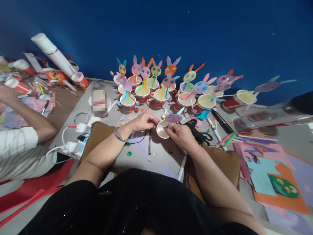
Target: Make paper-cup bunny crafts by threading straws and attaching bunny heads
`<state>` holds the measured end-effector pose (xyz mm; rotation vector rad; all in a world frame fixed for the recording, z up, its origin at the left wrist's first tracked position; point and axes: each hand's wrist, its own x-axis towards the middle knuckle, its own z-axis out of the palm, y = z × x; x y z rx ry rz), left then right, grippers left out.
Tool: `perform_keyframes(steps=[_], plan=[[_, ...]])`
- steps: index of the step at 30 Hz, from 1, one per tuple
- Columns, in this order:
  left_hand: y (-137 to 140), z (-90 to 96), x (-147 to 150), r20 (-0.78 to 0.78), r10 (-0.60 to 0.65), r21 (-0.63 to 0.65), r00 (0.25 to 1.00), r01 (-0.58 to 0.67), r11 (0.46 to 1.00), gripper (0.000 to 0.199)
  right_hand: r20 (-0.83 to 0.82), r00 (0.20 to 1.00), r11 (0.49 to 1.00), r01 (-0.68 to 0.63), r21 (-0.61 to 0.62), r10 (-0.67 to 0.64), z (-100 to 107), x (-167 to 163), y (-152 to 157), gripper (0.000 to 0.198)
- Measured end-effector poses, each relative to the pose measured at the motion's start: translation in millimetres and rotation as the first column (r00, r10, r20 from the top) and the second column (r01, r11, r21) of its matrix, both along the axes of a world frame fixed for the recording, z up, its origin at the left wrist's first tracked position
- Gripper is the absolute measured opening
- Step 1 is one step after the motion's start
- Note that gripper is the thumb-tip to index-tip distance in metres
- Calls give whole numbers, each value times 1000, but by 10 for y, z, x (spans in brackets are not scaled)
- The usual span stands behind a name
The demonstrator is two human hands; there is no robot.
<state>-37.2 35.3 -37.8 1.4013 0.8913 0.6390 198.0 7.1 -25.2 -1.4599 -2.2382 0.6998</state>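
Note:
A white-lined paper cup (162, 130) is held between my hands above the middle of the table, its mouth tilted toward me. A purple paper rabbit face (173, 118) with pale blue-green ears stands at its far right edge. My right hand (182, 136) grips the cup's right side, thumb near the base of the face. On the left side of the rim, the curled fingers of my left hand (144, 122) close on the cup; their tips are partly hidden. Below the cup lies a black pen (149, 143). A black glue gun (194, 130) is beside my right hand.
Several finished rabbit cups (160, 94) stand along the blue wall. To the right are a black marker (222, 121), a clear bottle (264, 117) and coloured paper (261, 173). Left are a power strip (78, 143) with cords and another person's arm (29, 114). Paper scraps litter the table.

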Motion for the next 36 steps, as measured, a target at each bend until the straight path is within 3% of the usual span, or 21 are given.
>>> perform_keyframes(steps=[24, 30, 36], plan=[[-59, 44, 38, -136, 68, 132, 988, -50, 990, 22, 16, 998, 998, -52, -16, 53, 25, -10, 0, 38], [-40, 80, -22, -140, -36, 123, 989, 54, 991, 25, 3, 1000, 1000, 13, -16, -12, -23, -33, -20, 41], [-42, 70, 1, -165, 51, 157, 985, -25, 987, 20, -22, 998, 998, 56, -39, -57, -60, -64, -24, 35]])
